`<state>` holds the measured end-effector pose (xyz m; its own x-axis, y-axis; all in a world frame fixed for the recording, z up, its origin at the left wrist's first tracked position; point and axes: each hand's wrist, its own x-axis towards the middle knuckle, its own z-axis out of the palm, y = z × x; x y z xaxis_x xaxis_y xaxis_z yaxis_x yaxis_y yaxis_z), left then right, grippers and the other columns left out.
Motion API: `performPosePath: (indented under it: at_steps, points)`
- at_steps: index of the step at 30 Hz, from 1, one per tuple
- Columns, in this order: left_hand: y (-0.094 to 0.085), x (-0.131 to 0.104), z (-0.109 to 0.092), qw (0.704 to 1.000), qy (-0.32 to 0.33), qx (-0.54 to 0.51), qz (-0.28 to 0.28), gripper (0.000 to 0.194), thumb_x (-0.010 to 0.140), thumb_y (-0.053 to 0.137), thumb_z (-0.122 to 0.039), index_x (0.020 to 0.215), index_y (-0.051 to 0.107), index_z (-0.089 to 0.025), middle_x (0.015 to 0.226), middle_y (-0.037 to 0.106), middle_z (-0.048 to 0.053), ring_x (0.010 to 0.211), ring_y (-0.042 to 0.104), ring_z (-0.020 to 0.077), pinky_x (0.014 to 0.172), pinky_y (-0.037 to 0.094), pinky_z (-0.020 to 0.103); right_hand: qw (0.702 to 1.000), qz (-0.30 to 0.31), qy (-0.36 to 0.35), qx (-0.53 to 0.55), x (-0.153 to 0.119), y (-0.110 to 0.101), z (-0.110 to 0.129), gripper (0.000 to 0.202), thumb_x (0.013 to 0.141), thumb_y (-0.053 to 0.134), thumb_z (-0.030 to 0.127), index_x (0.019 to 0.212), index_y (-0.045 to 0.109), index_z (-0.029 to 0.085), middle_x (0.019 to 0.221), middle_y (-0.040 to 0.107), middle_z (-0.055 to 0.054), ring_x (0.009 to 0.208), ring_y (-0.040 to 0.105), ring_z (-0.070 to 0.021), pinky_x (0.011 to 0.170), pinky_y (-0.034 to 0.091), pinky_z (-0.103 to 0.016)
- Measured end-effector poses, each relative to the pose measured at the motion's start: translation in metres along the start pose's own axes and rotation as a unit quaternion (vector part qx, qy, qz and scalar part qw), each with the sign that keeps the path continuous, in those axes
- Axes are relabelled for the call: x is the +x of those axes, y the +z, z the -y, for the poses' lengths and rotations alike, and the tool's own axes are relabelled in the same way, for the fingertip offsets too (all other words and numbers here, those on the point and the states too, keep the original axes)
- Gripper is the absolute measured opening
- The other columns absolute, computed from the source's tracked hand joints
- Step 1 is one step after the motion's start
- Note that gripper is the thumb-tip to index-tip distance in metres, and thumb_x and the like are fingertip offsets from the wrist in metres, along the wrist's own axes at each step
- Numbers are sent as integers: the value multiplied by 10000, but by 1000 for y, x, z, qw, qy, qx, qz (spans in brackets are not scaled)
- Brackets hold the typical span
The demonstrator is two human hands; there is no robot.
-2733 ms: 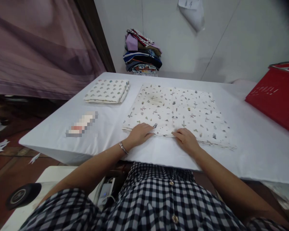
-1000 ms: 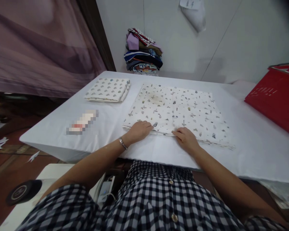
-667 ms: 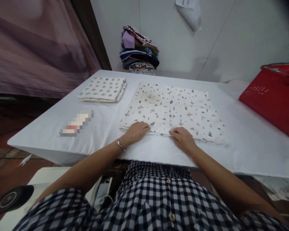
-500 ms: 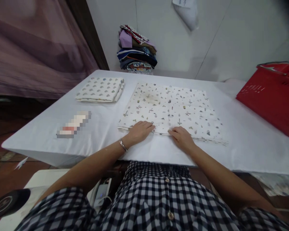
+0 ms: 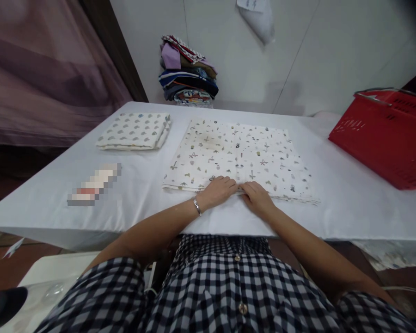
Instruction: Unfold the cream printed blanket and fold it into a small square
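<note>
Left hand point(image 5: 217, 192) has slid along the printed cloth point(image 5: 225, 150)'s near edge to beside right hand point(image 5: 258, 198), fingers bunched, pinch unclear, so both now work one spot, cloth flat on white table point(image 5: 142, 185).

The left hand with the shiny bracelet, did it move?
Yes. The left hand has moved right along the near edge of the wide patterned cloth, closer to the right hand.
</note>
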<state>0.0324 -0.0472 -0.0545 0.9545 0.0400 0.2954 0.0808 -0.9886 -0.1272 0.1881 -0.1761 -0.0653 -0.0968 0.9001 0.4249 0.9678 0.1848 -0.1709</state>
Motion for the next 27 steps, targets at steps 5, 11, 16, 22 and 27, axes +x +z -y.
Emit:
performPosePath:
  at_steps: [5, 11, 16, 22, 27]
  points:
    - [-3, -4, -3, 999, -19, -35, 11, 258, 952, 314, -191, 936, 572, -193, 845, 597, 45, 815, 503, 171, 726, 364, 336, 1000, 12, 19, -21, 0, -3, 1, 189, 890, 469, 193, 1029, 589, 149, 998, 624, -112, 876, 519, -224, 751, 407, -344]
    - [-7, -4, -5, 997, -26, -77, 17, 252, 952, 334, -207, 932, 585, -196, 841, 603, 44, 808, 512, 172, 715, 363, 337, 998, 36, 17, -56, 0, -5, 2, 199, 913, 462, 227, 998, 632, 168, 945, 619, -92, 852, 504, -211, 728, 371, -326]
    - [-6, -7, -4, 997, -31, -67, 18, 192, 933, 383, -172, 969, 571, -187, 878, 594, 47, 851, 513, 179, 729, 352, 326, 997, 47, 0, -69, 0, -6, 1, 226, 919, 460, 222, 1040, 644, 171, 917, 622, -88, 832, 503, -202, 723, 365, -318]
    - [-7, -31, 8, 996, -87, -11, 20, 167, 906, 421, -150, 977, 571, -172, 951, 601, 58, 909, 514, 192, 758, 370, 332, 997, 39, -17, -59, -3, -1, -4, 240, 920, 439, 229, 994, 654, 152, 938, 622, -103, 819, 505, -208, 722, 388, -331]
    - [-11, -63, 25, 988, -153, 16, 20, 218, 905, 405, -135, 1030, 579, -173, 983, 617, 66, 922, 529, 190, 763, 389, 332, 998, 27, -32, -45, -5, 2, -8, 255, 915, 425, 242, 990, 656, 161, 955, 627, -106, 851, 530, -223, 713, 420, -343]
